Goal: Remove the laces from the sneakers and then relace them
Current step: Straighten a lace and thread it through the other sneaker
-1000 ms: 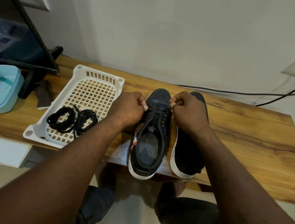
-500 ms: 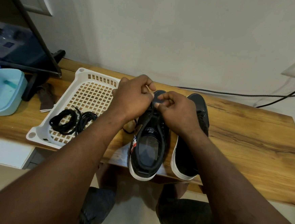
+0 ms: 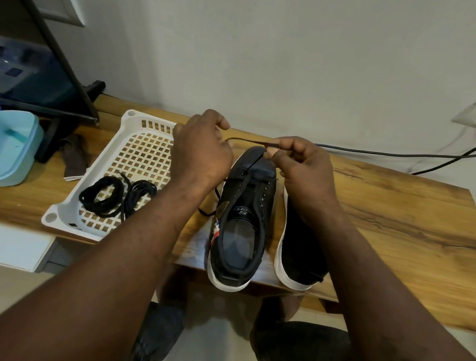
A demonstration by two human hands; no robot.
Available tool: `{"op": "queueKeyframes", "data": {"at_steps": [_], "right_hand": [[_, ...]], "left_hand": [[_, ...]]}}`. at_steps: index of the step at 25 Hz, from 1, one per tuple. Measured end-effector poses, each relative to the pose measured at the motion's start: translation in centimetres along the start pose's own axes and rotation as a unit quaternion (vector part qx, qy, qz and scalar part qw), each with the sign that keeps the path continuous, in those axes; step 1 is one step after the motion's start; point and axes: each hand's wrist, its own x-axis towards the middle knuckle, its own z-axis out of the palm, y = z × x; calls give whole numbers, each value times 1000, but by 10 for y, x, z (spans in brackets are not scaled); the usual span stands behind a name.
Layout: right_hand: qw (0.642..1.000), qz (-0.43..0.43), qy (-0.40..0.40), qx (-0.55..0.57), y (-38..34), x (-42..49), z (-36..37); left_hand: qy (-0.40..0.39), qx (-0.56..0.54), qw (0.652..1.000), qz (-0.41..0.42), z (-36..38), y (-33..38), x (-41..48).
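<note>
the left hand (image 3: 202,146) and right hand (image 3: 303,162) are both pinching the black lace (image 3: 251,140), stretching it just above the toe of the sneaker (image 3: 240,226) on the tabletop (image 3: 385,209). pulling unevenly is likely risking one end slipping back out through its eyelet.

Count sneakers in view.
2. First sneaker at the table's front edge, its lace held by left hand and right hand; second sneaker just right of it, partly behind the right forearm. None seems hidden.
</note>
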Motion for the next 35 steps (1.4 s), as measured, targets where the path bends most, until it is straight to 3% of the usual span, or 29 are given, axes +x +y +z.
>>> {"op": "queueKeyframes", "data": {"at_steps": [3, 7, 12, 17, 22, 25, 31, 35], "right_hand": [[1000, -11, -7, 0, -2, 0, -1], [1000, -16, -15, 8, -3, 0, 3], [997, -46, -49, 31, -8, -5, 8], [995, -26, -85, 54, -9, -3, 6], [995, 36, 8, -94, 11, 5, -9], [990, 47, 25, -128, 14, 6, -16], [960, 23, -55, -272, 15, 2, -11], [949, 2, -85, -304, 14, -1, -9]], "left_hand": [[-28, 43, 998, -35, 1, 0, -3], [-184, 6, 981, -57, 11, 0, -12], [-213, -56, 975, -36, 15, -7, -13], [-162, -35, 986, -18, 22, -12, -14], [-140, -106, 976, -128, 32, -18, -14], [-143, -161, 963, -164, 36, -19, -14], [-79, -125, 973, -177, 42, -16, -16], [-47, -115, 978, -167, 43, -12, -17]]}}
